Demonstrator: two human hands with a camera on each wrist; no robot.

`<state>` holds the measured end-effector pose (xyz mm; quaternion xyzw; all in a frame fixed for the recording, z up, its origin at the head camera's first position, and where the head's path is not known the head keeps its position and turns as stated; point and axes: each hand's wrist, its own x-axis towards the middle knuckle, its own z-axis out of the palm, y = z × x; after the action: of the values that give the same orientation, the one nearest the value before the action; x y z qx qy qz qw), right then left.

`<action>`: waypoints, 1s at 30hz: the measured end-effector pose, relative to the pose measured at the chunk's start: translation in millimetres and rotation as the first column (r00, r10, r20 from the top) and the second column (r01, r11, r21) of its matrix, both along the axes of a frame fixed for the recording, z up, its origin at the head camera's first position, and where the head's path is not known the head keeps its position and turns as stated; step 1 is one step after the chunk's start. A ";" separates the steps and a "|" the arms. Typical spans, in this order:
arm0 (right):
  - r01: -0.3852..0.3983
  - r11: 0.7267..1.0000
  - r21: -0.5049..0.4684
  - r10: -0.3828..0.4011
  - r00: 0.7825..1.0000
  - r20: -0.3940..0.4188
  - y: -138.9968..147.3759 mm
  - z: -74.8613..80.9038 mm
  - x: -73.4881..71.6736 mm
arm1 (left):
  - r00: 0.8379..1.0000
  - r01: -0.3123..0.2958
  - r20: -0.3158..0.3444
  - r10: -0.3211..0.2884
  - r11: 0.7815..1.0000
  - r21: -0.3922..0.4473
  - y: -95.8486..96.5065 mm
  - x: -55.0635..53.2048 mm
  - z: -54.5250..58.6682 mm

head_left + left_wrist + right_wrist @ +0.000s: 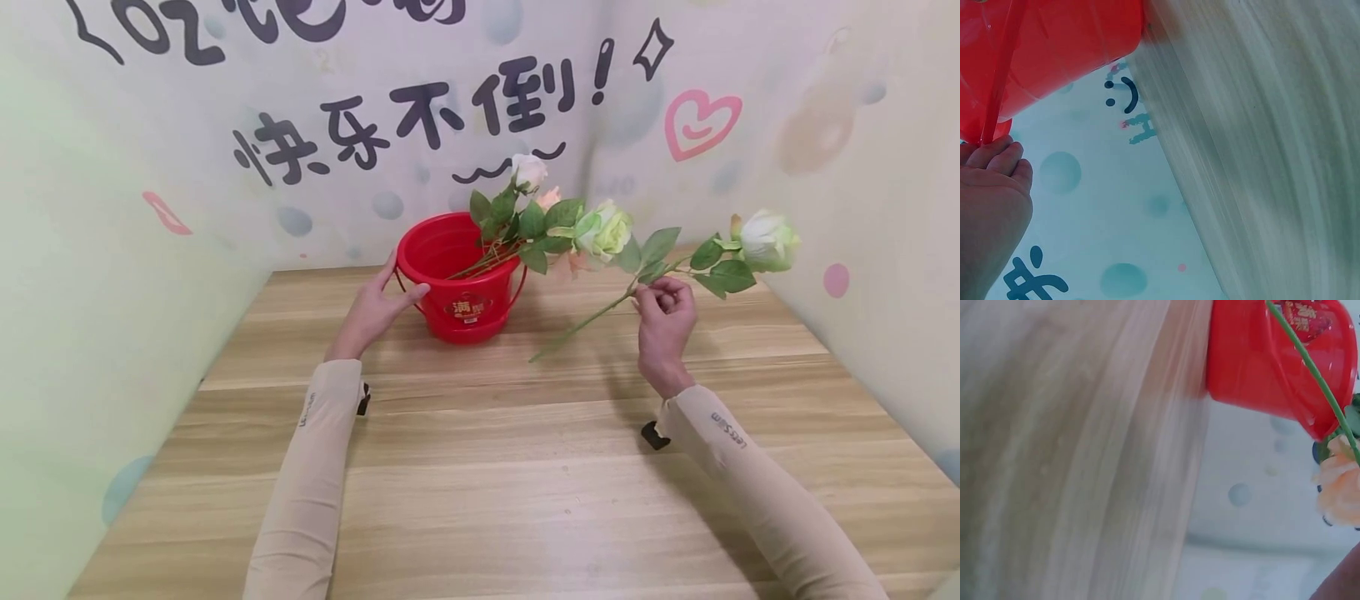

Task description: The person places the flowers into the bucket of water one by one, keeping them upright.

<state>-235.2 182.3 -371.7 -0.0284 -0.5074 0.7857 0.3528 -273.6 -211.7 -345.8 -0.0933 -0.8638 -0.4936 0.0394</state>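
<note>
On the table stands a red bucket [442, 312] with a gold label. My left hand [375, 308] holds it at its left rim, thumb toward the front; in the left wrist view the fingers [997, 156] curl near the bucket's rim and handle. Several artificial flowers lean out of the bucket to the right: a white rose [529, 171], a greenish-white rose [603, 230] and peach blooms [1338, 484]. To the right, my right hand [667, 329] pinches the stem of another white-green rose [768, 242], its bloom pointing right and its stem end slanting down-left before the bucket.
A wood-grain table [480, 483] extends toward me. Behind it rises a pale wall [360, 217] with dark lettering and a pink heart [702, 125]; pale walls also flank both sides. The bucket's thin red handle [1285, 387] hangs down its side.
</note>
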 end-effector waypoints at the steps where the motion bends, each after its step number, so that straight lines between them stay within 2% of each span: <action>1: 0.002 1.000 -0.003 -0.002 1.000 -0.017 -1.1 1.0 1.1 | 1.000 0.001 0.002 -0.001 1.000 -0.002 -0.2 0.1 0.3; 8: -0.010 1.000 -0.027 0.006 0.989 -0.148 -11.8 11.4 10.4 | 1.000 0.001 0.000 -0.001 1.000 -0.002 -0.9 -0.2 0.5; 18: -0.056 0.995 -0.082 0.027 0.949 -0.313 -32.1 29.6 25.5 | 1.000 0.013 0.004 -0.013 1.000 0.007 0.0 -1.1 0.6; 21: -0.043 0.995 -0.090 0.010 0.942 -0.336 -35.7 34.0 27.0 | 1.000 0.018 0.004 -0.018 1.000 0.007 0.4 -0.2 1.3; 30: 0.005 0.989 -0.149 -0.056 0.938 -0.342 -28.9 45.2 24.2 | 1.000 0.008 0.003 -0.008 1.000 0.002 0.6 1.4 2.0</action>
<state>-211.0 153.4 -326.5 0.0764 -0.3784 0.8078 0.4455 -272.2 -211.0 -343.8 -0.0958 -0.8629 -0.4948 0.0361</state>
